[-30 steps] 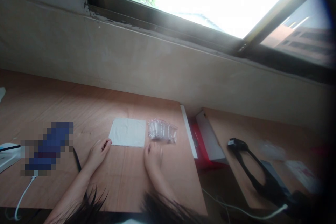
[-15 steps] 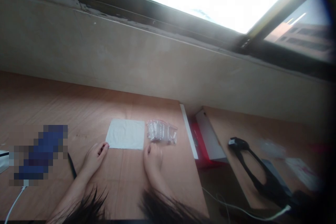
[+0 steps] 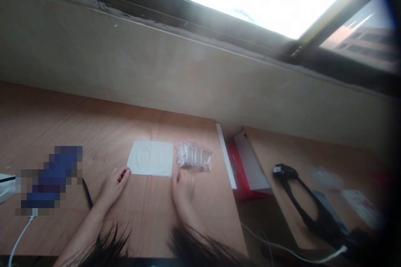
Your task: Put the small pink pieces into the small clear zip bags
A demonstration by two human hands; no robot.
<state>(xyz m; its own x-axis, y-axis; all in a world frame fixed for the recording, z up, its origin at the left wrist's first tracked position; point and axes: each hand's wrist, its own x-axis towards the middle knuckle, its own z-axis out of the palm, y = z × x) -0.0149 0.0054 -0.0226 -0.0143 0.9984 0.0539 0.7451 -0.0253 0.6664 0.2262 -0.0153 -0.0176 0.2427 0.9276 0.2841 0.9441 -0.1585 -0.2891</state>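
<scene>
A pale, flat square cloth (image 3: 151, 158) lies smooth on the wooden table. At its lower left corner rests my left hand (image 3: 116, 183), fingers curled in loosely and nothing visible in them. My right hand (image 3: 183, 185) is closed in a loose fist on the table just below the cloth's lower right corner. Just beyond that fist, to the right of the cloth, several small clear plastic zip bags (image 3: 193, 156) with reddish edges lie overlapping in a row. What is in the bags, if anything, is not clear.
To the left lies a blurred-out blue object (image 3: 52, 179) with a white cable (image 3: 19, 233). A gap separates the table from a second one (image 3: 269, 142), where a black strap-like device (image 3: 297, 196) and plastic packets (image 3: 360, 206) lie. Wall and window stand behind.
The whole view has shifted very slightly. Both hands, the cloth and the bags stay in the same places.
</scene>
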